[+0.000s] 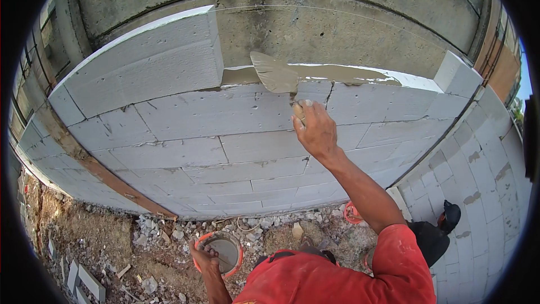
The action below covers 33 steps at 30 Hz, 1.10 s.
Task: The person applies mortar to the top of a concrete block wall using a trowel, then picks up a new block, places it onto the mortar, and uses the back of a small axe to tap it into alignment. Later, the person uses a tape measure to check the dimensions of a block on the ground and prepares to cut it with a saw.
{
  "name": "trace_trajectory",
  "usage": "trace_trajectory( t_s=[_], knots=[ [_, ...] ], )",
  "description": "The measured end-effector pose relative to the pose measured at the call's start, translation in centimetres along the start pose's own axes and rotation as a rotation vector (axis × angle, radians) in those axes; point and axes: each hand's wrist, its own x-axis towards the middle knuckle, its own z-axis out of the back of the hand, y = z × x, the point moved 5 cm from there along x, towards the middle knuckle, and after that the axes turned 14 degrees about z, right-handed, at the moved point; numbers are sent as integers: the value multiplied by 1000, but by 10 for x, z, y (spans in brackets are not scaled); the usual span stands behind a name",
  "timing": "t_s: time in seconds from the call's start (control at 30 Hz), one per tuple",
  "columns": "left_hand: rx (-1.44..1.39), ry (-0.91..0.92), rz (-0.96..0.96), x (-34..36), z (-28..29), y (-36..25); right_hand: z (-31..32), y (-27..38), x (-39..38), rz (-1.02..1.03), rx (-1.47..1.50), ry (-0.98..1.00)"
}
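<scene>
My right hand [319,129] is closed round the handle of a trowel [274,72]. The trowel's broad, mortar-coated blade is tilted up over the top of the white block wall [225,115]. Beneath and to the right of the blade, a wet mortar bed [343,73] runs along the top course, between a large white block [152,53] on the left and a smaller end block [457,73] on the right. Low down, my left hand [206,256] has its fingers curled at the left rim of an orange bucket [239,242] with grey mortar inside.
A concrete panel wall [349,28] rises behind the blocks, with a thin string line across it. A wooden post [107,169] leans at the left. Rubble [152,231] and block offcuts [84,281] cover the ground. Another person [436,233] in dark clothing is at the right.
</scene>
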Motion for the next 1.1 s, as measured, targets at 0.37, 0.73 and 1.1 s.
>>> trace_trajectory(
  t_s=[0.37, 0.73, 1.1],
  knots=[
    [16, -15, 81, 14, -29, 41, -40, -47, -49, -49, 46, -55],
    [189, 102, 166, 32, -100, 99, 114, -230, -179, -72, -325, -131],
    [296, 54, 185, 29, -159, 143, -16, -87, -104, -276, 874, 46]
  ],
)
